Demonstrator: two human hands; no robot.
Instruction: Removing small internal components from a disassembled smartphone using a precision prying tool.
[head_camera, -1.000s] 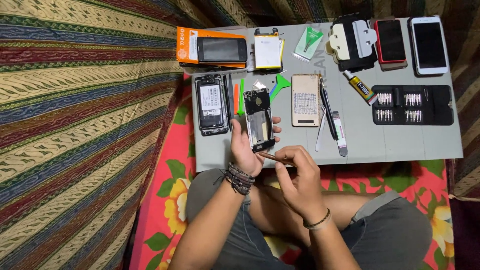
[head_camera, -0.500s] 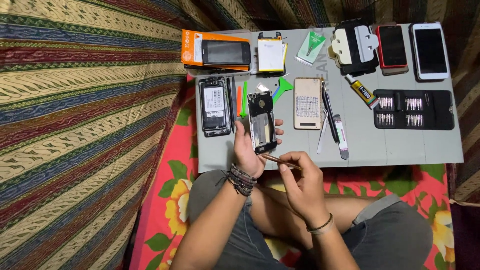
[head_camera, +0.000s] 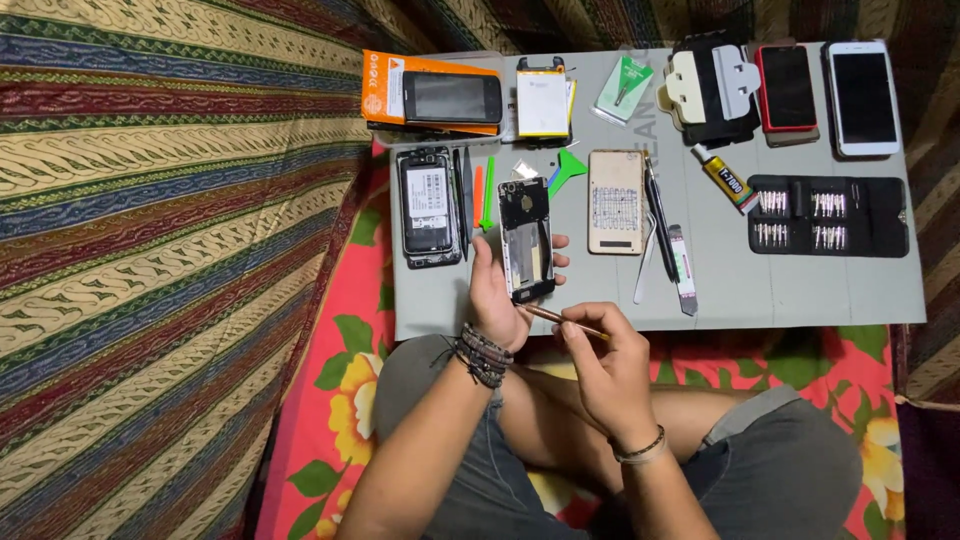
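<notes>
The left hand (head_camera: 497, 290) covers the lower left edge of the opened phone (head_camera: 526, 240). The screwdriver (head_camera: 565, 321) tip is too small to tell if it touches the phone. The bits in the black case (head_camera: 828, 215) are too small to tell apart. The forearms are cut off by the bottom edge.

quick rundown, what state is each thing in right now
left hand: fingers wrapped around the opened phone
right hand: holding a thin screwdriver
second phone: back off, flat on the board
bit case: open
white phone: screen dark
</notes>
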